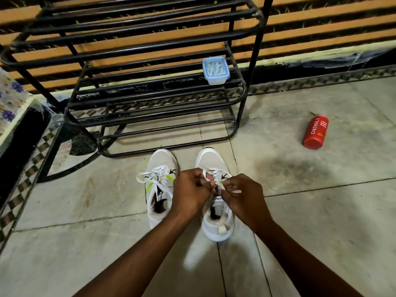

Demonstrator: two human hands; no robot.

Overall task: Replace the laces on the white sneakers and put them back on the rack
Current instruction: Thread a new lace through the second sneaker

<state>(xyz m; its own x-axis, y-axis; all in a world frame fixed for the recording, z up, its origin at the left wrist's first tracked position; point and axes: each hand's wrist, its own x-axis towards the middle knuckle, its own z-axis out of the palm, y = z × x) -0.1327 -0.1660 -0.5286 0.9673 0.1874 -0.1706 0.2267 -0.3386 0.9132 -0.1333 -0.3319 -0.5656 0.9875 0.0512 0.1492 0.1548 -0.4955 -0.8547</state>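
Sneakers of white mesh (162,162) stand just before the black tubular metal rack (165,116), toes toward it; left hand (190,190) and right hand (245,197), fingers curled, pinch one sneaker's flat white lace (206,175).

The left sneaker (162,161) is white with lime-green streaks and black marks; the right sneaker (212,159) is white with a grey heel panel; the laces (159,170) are white; the rack (260,39) is black; the box (216,80) on it is pale blue, its contents white; the bottle (315,132) is red with white lettering; the floor (321,200) is grey tile with a black-and-tan checked border (310,82); the wall (321,24) is striped orange and black; the cloth (10,97) is white with blue flowers.
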